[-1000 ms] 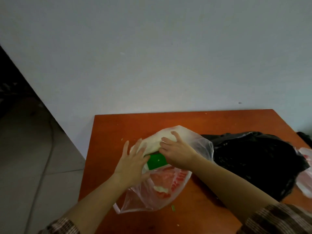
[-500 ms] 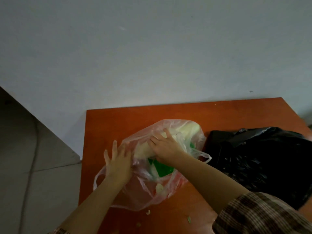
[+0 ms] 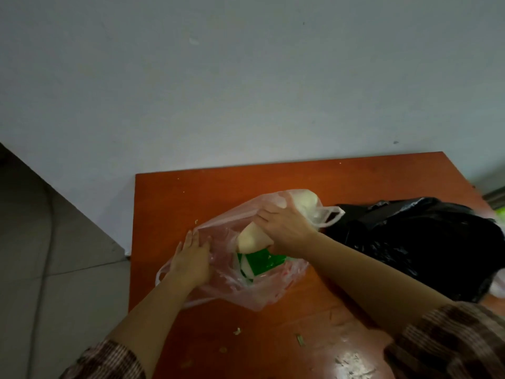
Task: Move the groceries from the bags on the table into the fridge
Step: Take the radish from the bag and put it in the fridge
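Observation:
A thin pink plastic bag [image 3: 246,294] lies open on the orange table [image 3: 213,192]. My right hand [image 3: 284,228] is shut on a long pale vegetable [image 3: 252,239], whose far end [image 3: 306,203] still lies under the bag's plastic. A green packet [image 3: 262,265] sits inside the bag just below it. My left hand [image 3: 191,261] presses on the bag's left side with its fingers on the plastic. The fridge is out of sight.
A bulky black plastic bag [image 3: 415,247] fills the table's right side, touching the pink bag's handle. Small scraps [image 3: 300,340] lie on the near table surface. A grey wall [image 3: 246,91] runs behind the table and tiled floor [image 3: 54,269] lies to the left.
My right hand has drawn the pale vegetable further up out of the bag mouth. My left hand has shifted onto the bag's left edge, spreading the opening wider.

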`<action>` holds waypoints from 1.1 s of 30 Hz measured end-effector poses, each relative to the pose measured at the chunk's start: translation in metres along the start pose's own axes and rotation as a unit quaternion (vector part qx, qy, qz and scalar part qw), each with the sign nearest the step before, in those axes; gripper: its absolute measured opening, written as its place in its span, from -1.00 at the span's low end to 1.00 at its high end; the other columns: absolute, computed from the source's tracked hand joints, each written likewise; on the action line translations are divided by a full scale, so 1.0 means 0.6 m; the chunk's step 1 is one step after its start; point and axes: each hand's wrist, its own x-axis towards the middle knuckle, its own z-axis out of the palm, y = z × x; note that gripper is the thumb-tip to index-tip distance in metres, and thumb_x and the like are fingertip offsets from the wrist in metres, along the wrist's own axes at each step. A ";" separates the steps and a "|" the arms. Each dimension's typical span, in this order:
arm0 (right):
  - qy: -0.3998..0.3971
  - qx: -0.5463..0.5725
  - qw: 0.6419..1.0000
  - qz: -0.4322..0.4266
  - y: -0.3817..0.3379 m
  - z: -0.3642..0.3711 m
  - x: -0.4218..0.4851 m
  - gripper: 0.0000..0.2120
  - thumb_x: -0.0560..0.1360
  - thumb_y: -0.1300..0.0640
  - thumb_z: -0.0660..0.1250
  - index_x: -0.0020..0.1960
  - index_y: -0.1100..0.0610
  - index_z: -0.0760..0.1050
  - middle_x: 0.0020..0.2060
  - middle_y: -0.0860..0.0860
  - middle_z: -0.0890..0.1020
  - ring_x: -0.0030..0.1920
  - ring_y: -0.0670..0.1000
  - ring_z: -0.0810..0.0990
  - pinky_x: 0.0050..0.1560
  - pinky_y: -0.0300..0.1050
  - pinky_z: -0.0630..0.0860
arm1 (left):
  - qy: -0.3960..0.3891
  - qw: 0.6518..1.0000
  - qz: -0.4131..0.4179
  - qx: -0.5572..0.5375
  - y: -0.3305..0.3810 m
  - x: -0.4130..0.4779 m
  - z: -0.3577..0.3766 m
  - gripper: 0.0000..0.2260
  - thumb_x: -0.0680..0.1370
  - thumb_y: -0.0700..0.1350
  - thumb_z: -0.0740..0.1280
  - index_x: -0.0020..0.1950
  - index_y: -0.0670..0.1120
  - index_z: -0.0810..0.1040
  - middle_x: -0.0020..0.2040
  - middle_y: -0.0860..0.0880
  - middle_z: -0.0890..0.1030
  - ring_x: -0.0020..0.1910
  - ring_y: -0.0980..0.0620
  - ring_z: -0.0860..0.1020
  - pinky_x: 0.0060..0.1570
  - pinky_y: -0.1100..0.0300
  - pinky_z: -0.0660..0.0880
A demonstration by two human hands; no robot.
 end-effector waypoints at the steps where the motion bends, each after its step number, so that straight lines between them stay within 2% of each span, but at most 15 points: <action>1: 0.013 0.012 1.000 0.014 0.009 -0.006 -0.016 -0.34 0.41 -0.09 0.40 0.42 0.09 0.28 0.36 0.01 0.41 0.41 0.06 0.28 0.42 0.34 -0.05 | -0.007 1.000 -0.004 -0.006 0.001 -0.002 -0.003 -0.36 0.61 0.05 0.14 0.58 -0.08 -0.09 0.56 -0.22 -0.17 0.54 -0.17 -0.19 0.49 -0.09 -0.06; 4: 0.063 0.090 0.990 0.094 0.034 -0.032 -0.062 -0.42 0.42 -0.17 0.36 0.35 0.04 0.35 0.32 -0.04 0.44 0.40 0.00 0.29 0.40 0.18 -0.04 | -0.025 0.999 -0.015 -0.035 0.007 -0.007 -0.012 -0.39 0.60 0.10 0.11 0.58 -0.07 -0.03 0.57 -0.21 -0.10 0.55 -0.19 -0.11 0.49 -0.16 0.01; 6: 0.117 0.154 0.967 0.167 0.051 -0.051 -0.086 -0.42 0.37 -0.26 0.37 0.28 0.00 0.40 0.25 -0.09 0.49 0.34 -0.03 0.33 0.31 0.08 -0.01 | -0.024 0.995 -0.007 -0.092 0.018 -0.009 -0.019 -0.49 0.56 0.07 0.18 0.49 -0.02 0.23 0.52 -0.21 0.17 0.49 -0.23 0.16 0.41 -0.21 0.21; 8: 0.155 0.231 0.929 0.246 0.067 -0.071 -0.104 -0.38 0.32 -0.29 0.40 0.27 -0.01 0.42 0.19 -0.11 0.52 0.31 -0.03 0.34 0.25 0.06 0.05 | 0.006 0.981 0.012 -0.192 0.040 -0.020 -0.039 -0.63 0.51 -0.08 0.25 0.33 0.04 0.43 0.31 -0.16 0.48 0.15 -0.08 0.56 0.06 -0.05 0.56; 9: 0.166 0.271 0.905 0.281 0.075 -0.079 -0.112 -0.37 0.30 -0.27 0.43 0.27 -0.01 0.42 0.15 -0.11 0.52 0.30 -0.03 0.33 0.23 0.05 0.09 | 0.034 0.972 0.011 -0.233 0.055 -0.030 -0.056 -0.71 0.53 -0.14 0.27 0.25 0.02 0.48 0.16 -0.11 0.58 -0.13 0.04 0.63 -0.22 0.14 0.60; 10: 0.181 0.307 0.882 0.309 0.083 -0.088 -0.121 -0.36 0.29 -0.24 0.46 0.27 -0.01 0.43 0.13 -0.11 0.52 0.29 -0.02 0.33 0.22 0.04 0.11 | 0.068 0.962 0.007 -0.265 0.070 -0.039 -0.075 -0.77 0.56 -0.18 0.26 0.19 0.00 0.52 0.03 -0.06 0.62 -0.31 0.12 0.60 -0.42 0.28 0.53; 11: 0.194 0.334 0.862 0.329 0.090 -0.094 -0.129 -0.36 0.29 -0.21 0.48 0.28 0.00 0.43 0.11 -0.11 0.52 0.29 -0.02 0.33 0.21 0.03 0.12 | 0.116 0.955 0.006 -0.274 0.085 -0.048 -0.098 -0.79 0.58 -0.20 0.24 0.15 -0.01 0.56 -0.03 -0.03 0.64 -0.35 0.14 0.58 -0.49 0.35 0.45; 12: 0.206 0.355 0.845 0.344 0.096 -0.100 -0.139 -0.35 0.29 -0.20 0.49 0.29 0.00 0.42 0.11 -0.11 0.51 0.28 -0.03 0.33 0.21 0.02 0.13 | 0.176 0.946 0.013 -0.270 0.100 -0.058 -0.120 -0.79 0.57 -0.22 0.25 0.14 -0.03 0.59 -0.04 0.00 0.66 -0.30 0.14 0.57 -0.46 0.39 0.41; 14: 0.221 0.399 0.810 0.369 0.106 -0.106 -0.156 -0.32 0.28 -0.21 0.50 0.31 0.00 0.42 0.10 -0.12 0.49 0.25 -0.04 0.36 0.25 0.01 0.16 | 0.298 0.913 0.061 -0.272 0.127 -0.079 -0.160 -0.79 0.52 -0.23 0.30 0.10 -0.06 0.63 0.00 0.01 0.67 -0.13 0.13 0.57 -0.22 0.42 0.40; 15: 0.230 0.425 0.792 0.374 0.110 -0.110 -0.164 -0.32 0.25 -0.25 0.50 0.28 -0.02 0.42 0.08 -0.14 0.50 0.21 -0.04 0.41 0.28 0.02 0.21 | 0.322 0.899 0.093 -0.282 0.142 -0.089 -0.176 -0.79 0.50 -0.23 0.32 0.09 -0.06 0.63 0.02 0.02 0.66 -0.06 0.12 0.56 -0.11 0.39 0.40; 18: 0.281 0.496 0.740 0.358 0.119 -0.134 -0.191 -0.38 0.16 -0.34 0.47 0.11 -0.06 0.48 -0.03 -0.17 0.59 0.05 -0.06 0.56 0.18 0.10 0.45 | 0.268 0.884 0.175 -0.340 0.194 -0.115 -0.204 -0.69 0.51 -0.09 0.38 0.25 -0.04 0.54 0.12 0.10 0.58 0.03 0.16 0.51 0.00 0.37 0.40; 21: 0.322 0.542 0.697 0.341 0.124 -0.171 -0.228 -0.47 0.24 -0.15 0.57 0.10 0.05 0.54 -0.05 -0.12 0.64 -0.02 -0.11 0.60 0.01 -0.09 0.56 | 0.212 0.874 0.234 -0.370 0.251 -0.131 -0.213 -0.45 0.41 0.17 0.43 0.36 0.14 0.38 0.14 0.22 0.48 0.06 0.19 0.51 0.00 0.24 0.50; 24: 0.360 0.573 0.658 0.330 0.122 -0.206 -0.276 -0.53 0.27 -0.05 0.58 0.10 0.09 0.55 -0.05 -0.11 0.65 -0.04 -0.15 0.61 -0.10 -0.25 0.58 | 0.216 0.849 0.264 -0.402 0.291 -0.144 -0.213 -0.38 0.33 0.06 0.53 0.32 0.18 0.33 0.09 0.20 0.50 0.04 0.16 0.53 -0.05 0.17 0.55; 28: 0.396 0.602 0.609 0.332 0.122 -0.230 -0.359 -0.61 0.29 0.02 0.58 0.04 0.11 0.59 -0.09 -0.07 0.68 -0.10 -0.15 0.65 -0.21 -0.31 0.57 | 0.263 0.835 0.297 -0.382 0.330 -0.174 -0.227 -0.33 0.17 0.16 0.51 0.25 0.12 0.42 0.07 0.19 0.55 0.02 0.20 0.53 -0.06 0.20 0.50; 33: 0.434 0.623 0.558 0.336 0.135 -0.238 -0.509 -0.69 0.34 0.05 0.54 0.03 0.12 0.63 -0.08 -0.06 0.71 -0.06 -0.13 0.67 -0.10 -0.27 0.56 | 0.291 0.824 0.353 -0.335 0.425 -0.244 -0.256 -0.33 0.14 0.15 0.48 0.23 0.11 0.44 0.04 0.22 0.50 -0.02 0.25 0.50 -0.13 0.27 0.45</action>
